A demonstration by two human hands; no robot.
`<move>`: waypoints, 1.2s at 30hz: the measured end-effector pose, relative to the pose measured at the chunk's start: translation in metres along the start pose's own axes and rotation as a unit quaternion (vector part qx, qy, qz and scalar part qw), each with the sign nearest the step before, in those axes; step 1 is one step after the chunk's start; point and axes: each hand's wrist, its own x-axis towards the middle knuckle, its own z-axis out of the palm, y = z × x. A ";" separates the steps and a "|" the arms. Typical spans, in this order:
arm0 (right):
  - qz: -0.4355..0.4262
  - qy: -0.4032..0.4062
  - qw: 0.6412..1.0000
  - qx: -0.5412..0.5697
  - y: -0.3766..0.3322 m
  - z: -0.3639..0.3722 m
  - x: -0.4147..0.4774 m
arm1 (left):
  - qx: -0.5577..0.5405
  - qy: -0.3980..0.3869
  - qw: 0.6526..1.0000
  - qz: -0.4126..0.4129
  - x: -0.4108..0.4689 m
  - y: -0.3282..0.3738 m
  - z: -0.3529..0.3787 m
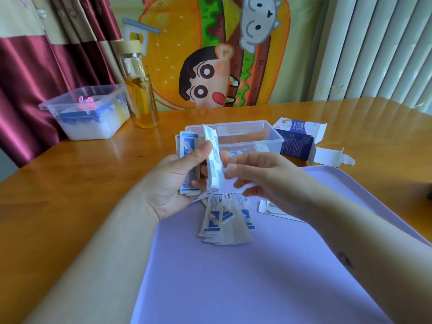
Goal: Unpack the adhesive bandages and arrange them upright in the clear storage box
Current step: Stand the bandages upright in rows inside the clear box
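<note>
While the left hand (173, 183) curls its fingers round one stack of wrapped bandages (188, 148), its thumb also pins a second, thinner bundle (214, 160) upright, just in front of the clear storage box (261, 133). The right hand (264, 176) sits right beside that bundle with its fingers loosely curled and spread. It's a bit blurry, so I honestly can't tell if the thumb and forefinger are pinching the bundle or just next to it.

So that's two hands and two bunches held, plus one loose fanned pile of bandages (224, 218) flat on the lilac mat (233, 288). I'd guess half a dozen or so, but they overlap too much to count. A few more show through the storage box wall.

The wrappers are thin white paper strips with blue print, too small to read. The storage box is rectangular, see-through plastic, with no lid on. One opened carton (297, 146) stands touching its right side, dark blue and white, with its flaps torn open and text I can't make out.

Also on the glossy wooden table (70, 183) are one bigger lidded plastic tub (86, 113) and one glass bottle (140, 90) of yellow liquid with a wooden-looking cap.
</note>
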 end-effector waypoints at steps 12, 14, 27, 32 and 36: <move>0.122 -0.107 0.980 0.114 -0.036 0.017 0.041 | -0.037 0.010 0.996 0.079 0.002 0.013 -0.020; 0.127 -0.107 0.979 0.114 -0.040 0.020 0.048 | -0.035 0.026 0.994 0.098 0.003 0.015 -0.023; 0.106 0.120 0.964 -0.212 -0.070 -0.006 0.121 | 0.307 0.228 0.910 0.163 0.019 -0.001 -0.037; 0.246 0.001 0.931 -0.268 -0.053 0.006 0.145 | 0.318 0.210 0.910 0.163 0.023 -0.003 -0.038; 0.250 -0.025 0.923 -0.290 -0.045 0.019 0.159 | 0.317 0.211 0.909 0.171 0.024 -0.002 -0.037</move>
